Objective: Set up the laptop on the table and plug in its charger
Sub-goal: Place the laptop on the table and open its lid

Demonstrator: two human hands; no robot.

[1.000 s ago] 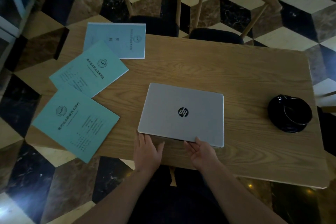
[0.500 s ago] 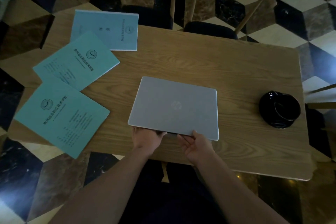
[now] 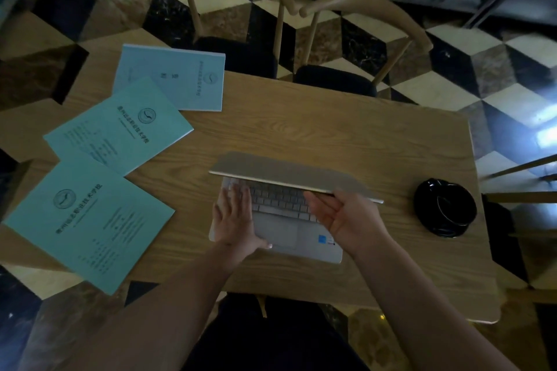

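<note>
The table [image 3: 346, 135] shows pale wood with a clear swirling grain, a matt top. On it, the laptop [image 3: 289, 175] has a silvery lid with a brushed, metal-like sheen, and a matt silver deck with grey keys. At nine o'clock from it lie three booklets [image 3: 120, 132] with smooth teal paper covers, flat and matt, printed in dark ink. At three o'clock sits the charger [image 3: 445, 208], a coil of glossy black plastic cord catching highlights. At twelve o'clock two chairs [image 3: 358, 6] have curved, smooth light wooden backs and dark matt seats. The floor [image 3: 452, 54] is polished stone, marbled black, brown and cream, reflecting light.
</note>
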